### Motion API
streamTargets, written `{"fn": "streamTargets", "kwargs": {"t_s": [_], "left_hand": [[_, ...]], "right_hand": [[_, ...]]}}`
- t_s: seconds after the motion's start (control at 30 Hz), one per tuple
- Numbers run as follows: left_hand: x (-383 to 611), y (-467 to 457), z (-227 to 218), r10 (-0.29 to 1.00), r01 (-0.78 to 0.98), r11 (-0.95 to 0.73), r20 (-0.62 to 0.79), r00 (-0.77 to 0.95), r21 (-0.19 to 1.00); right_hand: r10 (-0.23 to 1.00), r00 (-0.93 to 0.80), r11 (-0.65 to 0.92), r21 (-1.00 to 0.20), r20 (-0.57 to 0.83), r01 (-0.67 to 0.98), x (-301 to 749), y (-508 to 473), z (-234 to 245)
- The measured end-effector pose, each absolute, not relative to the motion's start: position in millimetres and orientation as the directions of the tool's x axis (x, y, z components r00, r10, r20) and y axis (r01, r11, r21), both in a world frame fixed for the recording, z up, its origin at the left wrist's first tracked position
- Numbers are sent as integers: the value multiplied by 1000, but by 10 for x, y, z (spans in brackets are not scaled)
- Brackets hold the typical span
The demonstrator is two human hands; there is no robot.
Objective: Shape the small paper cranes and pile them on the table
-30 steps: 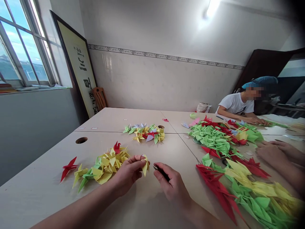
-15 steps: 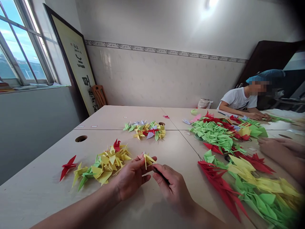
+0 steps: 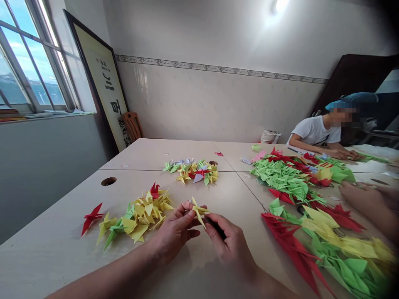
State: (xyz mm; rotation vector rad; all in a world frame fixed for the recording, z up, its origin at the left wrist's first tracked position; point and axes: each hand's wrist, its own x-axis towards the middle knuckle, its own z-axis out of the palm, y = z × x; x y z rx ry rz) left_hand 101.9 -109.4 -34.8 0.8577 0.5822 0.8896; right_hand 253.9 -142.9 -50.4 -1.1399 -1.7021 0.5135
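Between the thumb and fingers of my left hand (image 3: 174, 230) is a yellow origami crane (image 3: 198, 211), its wings spread and pointing up and down. My right hand (image 3: 233, 243) is closed around a slim black-handled tool (image 3: 217, 229). The tool's front end is at the crane, and what kind of tool it is cannot be made out. Left of my hands lies a heap of yellow origami cranes (image 3: 149, 211) with a few green ones and a red one on top. A single red crane (image 3: 92, 217) sits apart at the far left.
Farther back is a mixed garland of cranes (image 3: 193, 171) beside a table hole. Green cranes (image 3: 282, 174) and red cranes (image 3: 288, 245) crowd the right side. Another person's hands (image 3: 363, 195) rest at the right edge, and a person in a white shirt (image 3: 314, 131) leans over the table's far side.
The yellow crane has turned in my left fingers, so its wings now stand upright across the fingertips. My right hand has shifted slightly right with the tool. The whole view has moved a little.
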Motion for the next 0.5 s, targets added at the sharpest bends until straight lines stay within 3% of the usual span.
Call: {"fn": "streamTargets", "kwargs": {"t_s": [0.37,0.5], "left_hand": [[1006,-1072,-383,904,-396,223,-38,425,891],[1004,-1044,-373,943,-254,85,4,333,963]], "right_hand": [[894,-105,434,-783,436,445,2552,-1420,-469],[901,-62,416,-816,429,402,2560,-1422,-484]]}}
